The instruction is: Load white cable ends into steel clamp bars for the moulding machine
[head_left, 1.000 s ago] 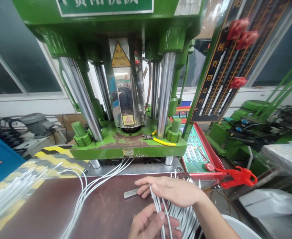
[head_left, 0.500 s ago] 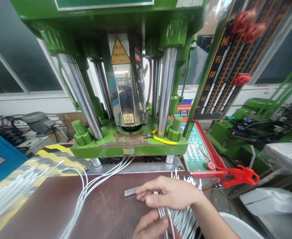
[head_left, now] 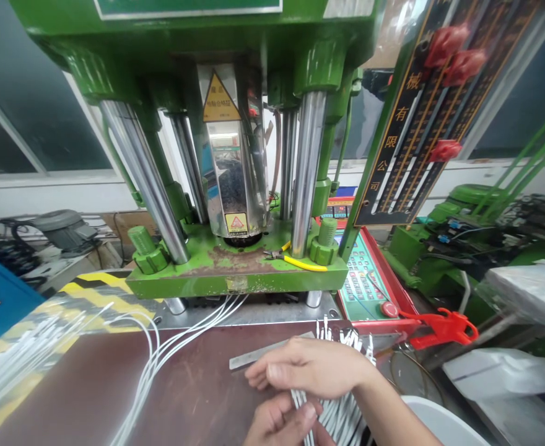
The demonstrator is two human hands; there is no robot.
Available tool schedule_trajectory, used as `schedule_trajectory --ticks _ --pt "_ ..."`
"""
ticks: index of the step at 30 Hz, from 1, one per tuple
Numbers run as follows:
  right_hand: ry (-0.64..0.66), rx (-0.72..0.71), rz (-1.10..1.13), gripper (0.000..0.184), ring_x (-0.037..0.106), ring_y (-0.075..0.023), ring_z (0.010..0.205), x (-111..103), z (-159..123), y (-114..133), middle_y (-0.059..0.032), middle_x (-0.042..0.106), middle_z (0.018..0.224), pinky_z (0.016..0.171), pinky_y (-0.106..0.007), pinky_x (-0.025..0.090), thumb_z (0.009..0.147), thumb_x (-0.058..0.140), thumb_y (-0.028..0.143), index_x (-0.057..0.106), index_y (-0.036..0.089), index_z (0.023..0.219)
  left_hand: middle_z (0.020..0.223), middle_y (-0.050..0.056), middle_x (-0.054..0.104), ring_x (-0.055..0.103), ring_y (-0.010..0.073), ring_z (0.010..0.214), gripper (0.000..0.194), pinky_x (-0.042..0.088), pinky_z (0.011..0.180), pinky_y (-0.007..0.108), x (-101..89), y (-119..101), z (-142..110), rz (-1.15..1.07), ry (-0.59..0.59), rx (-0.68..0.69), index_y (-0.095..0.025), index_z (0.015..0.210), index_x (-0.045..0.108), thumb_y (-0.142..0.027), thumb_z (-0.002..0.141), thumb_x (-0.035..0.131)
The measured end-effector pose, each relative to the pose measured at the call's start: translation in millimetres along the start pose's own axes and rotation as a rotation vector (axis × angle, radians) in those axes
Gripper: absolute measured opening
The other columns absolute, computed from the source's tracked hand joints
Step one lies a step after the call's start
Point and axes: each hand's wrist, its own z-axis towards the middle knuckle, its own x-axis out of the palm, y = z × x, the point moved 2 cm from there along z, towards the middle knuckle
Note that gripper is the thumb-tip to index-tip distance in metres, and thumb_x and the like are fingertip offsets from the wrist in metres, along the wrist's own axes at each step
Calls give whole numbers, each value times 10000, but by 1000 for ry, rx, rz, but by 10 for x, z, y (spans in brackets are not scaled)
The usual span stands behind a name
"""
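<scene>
My right hand [head_left: 312, 368] lies over a bundle of thin white cables [head_left: 342, 409] on the brown worktable [head_left: 114, 390], its fingers curled and pinching some of them. Just below it at the bottom edge, my left hand [head_left: 284, 424] has thumb and fingers closed on the same white cables. The cables' metal ends [head_left: 342, 334] stick out beyond my right hand. A flat metal strip [head_left: 265, 352] lies on the table right by my right fingertips.
A green vertical press [head_left: 235, 186] stands behind the table, with white cables [head_left: 179, 341] running under its base and yellow-handled pliers [head_left: 295, 260] on its ledge. A red-framed keypad panel [head_left: 368, 282] sits right, a white tub [head_left: 444, 421] lower right, more white cables [head_left: 26, 359] left.
Both hands have slid down and slightly nearer me along the cable bundle. The metal strip, partly covered before, now shows more.
</scene>
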Motion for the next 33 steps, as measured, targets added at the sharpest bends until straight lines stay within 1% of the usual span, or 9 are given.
schedule_trajectory --ticks 4,6,9,11,13,17,21,24,33 --pt "-3 28 -25 518 600 -180 910 44 20 -1 -33 647 1062 781 -254 441 872 319 571 552 236 1191 562 88 634 531 115 437 448 305 415 202 -23 39 -24 -125 13 -24 -88 699 585 -522 629 673" --pt "4 28 21 542 604 -175 892 52 52 -27 -41 660 1022 768 -258 444 888 263 567 576 216 1158 572 97 644 561 131 467 448 332 447 209 -16 35 -63 -185 26 -34 -83 748 591 -505 627 682" --pt "-232 74 -4 559 598 -173 868 -9 114 -141 -51 664 977 765 -279 431 911 210 537 608 187 1085 667 116 681 601 147 527 454 363 505 217 -12 2 -133 -263 -11 -26 -96 855 572 -482 642 679" --pt "-426 133 -143 484 587 -182 848 -48 149 -256 -52 659 954 753 -286 418 898 306 528 609 185 1055 644 102 677 568 118 479 435 318 467 198 -25 -21 -169 -226 -50 -17 -100 836 561 -490 667 654" --pt "-513 191 -305 398 573 -197 854 -39 189 -376 -49 649 942 749 -288 406 842 466 512 602 195 1042 599 78 665 499 77 413 427 243 418 186 -54 -38 -190 -151 -90 -4 -115 798 545 -517 681 629" --pt "-418 225 -506 281 533 -204 893 108 299 -535 -24 611 907 750 -280 383 725 664 356 603 227 968 584 82 663 457 71 391 477 176 395 193 -126 -62 -207 -75 -139 8 -143 756 507 -603 663 589" --pt "-374 219 -608 120 496 -186 901 212 365 -538 -16 564 895 754 -274 359 747 611 225 584 219 863 575 62 653 467 91 389 479 215 403 202 -163 -91 -222 -163 -171 16 -159 823 495 -589 646 612" --pt "-346 190 -617 120 485 -170 893 216 372 -509 -13 547 901 758 -261 356 767 561 174 561 213 881 556 37 632 507 118 407 444 286 426 220 -165 -101 -225 -265 -153 57 -164 807 488 -554 644 626" --pt "-365 181 -576 119 534 -182 833 142 332 -470 -27 579 887 720 -278 373 897 407 290 462 215 973 575 11 604 517 111 429 366 363 458 236 -149 -113 -221 -210 -207 91 -155 742 481 -500 687 591"
